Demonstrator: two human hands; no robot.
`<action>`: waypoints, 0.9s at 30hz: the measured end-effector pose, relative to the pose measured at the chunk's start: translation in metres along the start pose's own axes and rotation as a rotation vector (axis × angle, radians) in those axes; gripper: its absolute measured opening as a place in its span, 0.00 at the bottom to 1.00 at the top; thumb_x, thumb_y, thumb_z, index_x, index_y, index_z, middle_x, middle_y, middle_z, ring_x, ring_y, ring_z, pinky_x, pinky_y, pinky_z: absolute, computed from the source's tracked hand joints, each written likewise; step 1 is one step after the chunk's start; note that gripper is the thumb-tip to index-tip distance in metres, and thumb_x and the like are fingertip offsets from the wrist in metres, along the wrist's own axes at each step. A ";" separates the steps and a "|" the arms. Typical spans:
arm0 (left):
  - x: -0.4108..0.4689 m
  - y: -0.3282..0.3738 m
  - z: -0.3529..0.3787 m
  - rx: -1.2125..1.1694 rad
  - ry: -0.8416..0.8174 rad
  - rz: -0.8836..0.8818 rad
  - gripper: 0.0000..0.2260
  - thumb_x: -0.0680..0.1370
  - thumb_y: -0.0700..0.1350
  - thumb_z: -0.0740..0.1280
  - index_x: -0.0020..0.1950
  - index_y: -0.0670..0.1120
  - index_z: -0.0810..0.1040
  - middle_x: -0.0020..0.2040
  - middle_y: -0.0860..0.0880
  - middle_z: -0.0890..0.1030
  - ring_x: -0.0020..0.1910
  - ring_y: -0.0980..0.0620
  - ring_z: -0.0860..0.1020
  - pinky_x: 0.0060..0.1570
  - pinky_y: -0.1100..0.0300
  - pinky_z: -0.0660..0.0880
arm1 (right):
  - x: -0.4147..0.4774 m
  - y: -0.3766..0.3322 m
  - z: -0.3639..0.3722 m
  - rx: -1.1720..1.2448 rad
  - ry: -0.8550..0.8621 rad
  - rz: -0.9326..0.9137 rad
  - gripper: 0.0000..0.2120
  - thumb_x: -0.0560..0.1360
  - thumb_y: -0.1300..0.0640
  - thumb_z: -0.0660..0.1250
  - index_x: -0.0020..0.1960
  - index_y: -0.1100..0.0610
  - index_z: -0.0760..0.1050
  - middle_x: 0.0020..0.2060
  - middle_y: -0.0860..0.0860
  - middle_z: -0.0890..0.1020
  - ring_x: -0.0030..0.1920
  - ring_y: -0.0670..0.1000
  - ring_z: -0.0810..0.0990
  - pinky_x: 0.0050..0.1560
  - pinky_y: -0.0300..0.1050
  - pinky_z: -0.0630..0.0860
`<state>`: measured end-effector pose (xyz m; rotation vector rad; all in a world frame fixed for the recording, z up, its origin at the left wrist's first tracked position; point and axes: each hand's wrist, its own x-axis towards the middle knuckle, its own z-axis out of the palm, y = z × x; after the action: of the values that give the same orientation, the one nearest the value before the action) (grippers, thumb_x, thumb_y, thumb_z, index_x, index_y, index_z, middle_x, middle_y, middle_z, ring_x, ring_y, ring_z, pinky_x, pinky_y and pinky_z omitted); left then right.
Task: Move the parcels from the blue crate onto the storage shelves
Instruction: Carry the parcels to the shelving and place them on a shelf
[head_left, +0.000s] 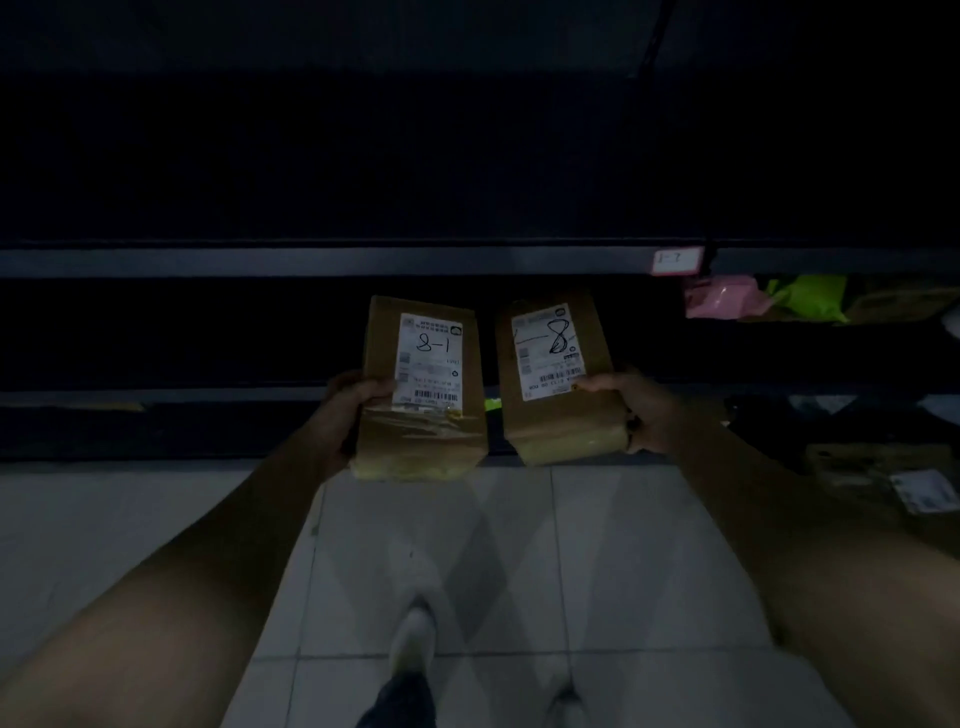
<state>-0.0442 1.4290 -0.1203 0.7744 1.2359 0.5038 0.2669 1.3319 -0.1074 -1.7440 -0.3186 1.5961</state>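
Carrying two parcels at once, the person would do well to match each handwritten mark to a shelf tag before letting either go. The left hand (358, 400) grips the left parcel (421, 389) from its nine o'clock side, with the thumb curled onto the top face beside the white label and the other fingers hidden underneath. This brown box, marked "8-1", is held in the air before the dark shelves (311, 261). Just beside it at three o'clock, apart from it, is the right parcel (556, 374), slightly tilted, with an 8 and a stroke on its label. The right hand (639, 410) holds it from four o'clock, thumb pressed on the label's lower corner and fingers wrapped below.

The pink shelf tag (678, 260) at one o'clock seems to begin with 1, though it is blurred, so this bay may not suit them. A pink bag (719, 296) and a green bag (810, 296) already lie at two o'clock. Set the boxes down one at a time, labels outward. The shelf straight ahead is too dark to judge. The blue crate is out of view.
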 end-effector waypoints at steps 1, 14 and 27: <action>0.017 0.000 -0.001 0.000 -0.007 -0.002 0.34 0.65 0.47 0.73 0.70 0.44 0.67 0.62 0.38 0.77 0.58 0.37 0.78 0.60 0.36 0.72 | 0.015 0.000 0.002 0.024 0.003 -0.013 0.09 0.71 0.57 0.73 0.49 0.49 0.78 0.39 0.52 0.85 0.34 0.53 0.85 0.27 0.46 0.79; 0.151 -0.002 -0.008 0.047 -0.121 -0.001 0.19 0.67 0.51 0.69 0.56 0.45 0.79 0.47 0.45 0.85 0.44 0.47 0.84 0.43 0.53 0.76 | 0.141 -0.002 0.012 0.036 -0.001 0.004 0.23 0.55 0.48 0.76 0.49 0.52 0.80 0.37 0.50 0.86 0.40 0.52 0.83 0.33 0.42 0.75; 0.161 0.000 -0.011 0.098 0.156 0.040 0.14 0.77 0.42 0.66 0.61 0.39 0.75 0.55 0.40 0.79 0.51 0.42 0.78 0.46 0.49 0.76 | 0.165 0.005 0.017 0.050 0.291 -0.148 0.24 0.72 0.59 0.73 0.65 0.59 0.72 0.59 0.56 0.78 0.56 0.57 0.78 0.58 0.59 0.76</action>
<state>-0.0111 1.5477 -0.2251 0.8570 1.4001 0.5471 0.2818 1.4376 -0.2344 -1.8388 -0.2561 1.2168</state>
